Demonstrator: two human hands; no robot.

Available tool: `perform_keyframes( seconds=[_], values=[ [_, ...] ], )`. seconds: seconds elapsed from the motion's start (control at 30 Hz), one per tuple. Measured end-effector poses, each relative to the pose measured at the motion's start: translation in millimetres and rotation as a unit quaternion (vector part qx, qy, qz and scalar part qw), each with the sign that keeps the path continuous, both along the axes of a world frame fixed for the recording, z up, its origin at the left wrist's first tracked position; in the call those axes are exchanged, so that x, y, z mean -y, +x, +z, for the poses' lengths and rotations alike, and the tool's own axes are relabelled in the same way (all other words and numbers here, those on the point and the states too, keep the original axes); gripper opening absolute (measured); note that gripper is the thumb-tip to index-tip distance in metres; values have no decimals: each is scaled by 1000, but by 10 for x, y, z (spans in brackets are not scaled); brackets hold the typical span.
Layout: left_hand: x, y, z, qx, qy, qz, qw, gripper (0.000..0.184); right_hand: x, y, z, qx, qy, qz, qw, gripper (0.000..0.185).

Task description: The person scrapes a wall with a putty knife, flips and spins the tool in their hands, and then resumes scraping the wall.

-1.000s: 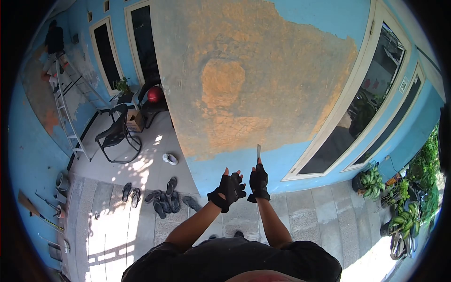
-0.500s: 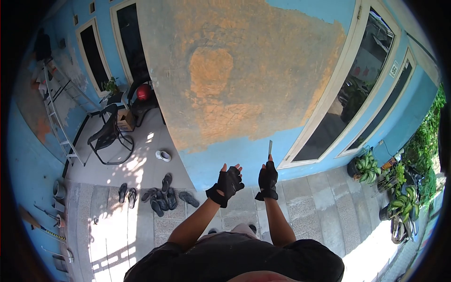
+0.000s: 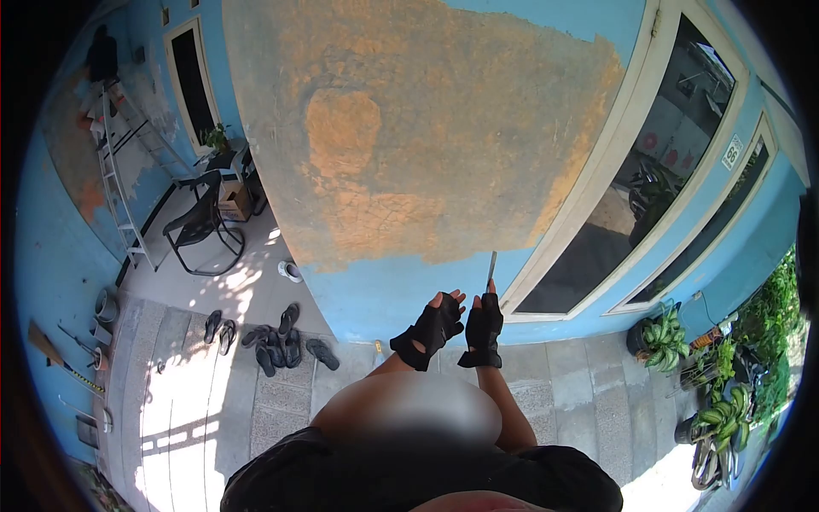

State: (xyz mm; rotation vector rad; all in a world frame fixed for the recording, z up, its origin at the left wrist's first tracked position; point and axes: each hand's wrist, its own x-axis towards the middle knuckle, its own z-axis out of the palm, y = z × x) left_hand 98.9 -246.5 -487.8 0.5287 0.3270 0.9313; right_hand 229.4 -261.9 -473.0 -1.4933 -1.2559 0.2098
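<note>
My right hand (image 3: 485,329), in a black fingerless glove, is closed round the handle of a scraper (image 3: 492,266). Its narrow metal blade points up towards the wall and is seen nearly edge-on. Close beside it, my left hand (image 3: 436,328) wears the same kind of glove; its bare fingertips are stretched out and nothing shows in it. In front of both hands stands a wall (image 3: 461,136) with a large grey and orange patch where the blue paint is gone. Whether the blade touches the wall cannot be told.
Several dark sandals (image 3: 277,341) lie on the paving at left, behind them a black chair (image 3: 205,224). Farther back a person (image 3: 103,55) is on a ladder (image 3: 115,183). At right are a white-framed window (image 3: 636,183) and potted plants (image 3: 661,337).
My left hand has moved right, nearer the right hand. The right hand still holds the scraper upright. The view has shifted, so the wall patch sits farther left.
</note>
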Motion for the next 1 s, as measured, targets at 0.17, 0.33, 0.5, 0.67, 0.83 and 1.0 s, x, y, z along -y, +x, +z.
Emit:
perform_keyframes(
  seconds=[0.17, 0.33, 0.5, 0.67, 0.83, 1.0],
  values=[
    [-13, 102, -13, 34, 19, 49, 998, 75, -6, -76, 163, -121, -35, 230, 965, 58],
    [-90, -167, 146, -44, 93, 52, 993, 58, -22, -296, 330, -196, -129, 331, 914, 49],
    [-204, -251, 809, -60, 112, 134, 983, 49, -35, -435, 735, -461, -216, 458, 728, 34],
    [-524, -384, 1005, -139, 225, 94, 960, 44, -60, -466, 927, -526, -172, 469, 688, 11],
    [-537, -358, 1206, -167, 208, 123, 956, 39, -67, -432, 999, -598, -131, 520, 596, 12],
    [-746, -432, 1640, -64, 220, 127, 965, 39, -346, -402, 1457, -641, -168, 608, 438, 12]
  ],
)
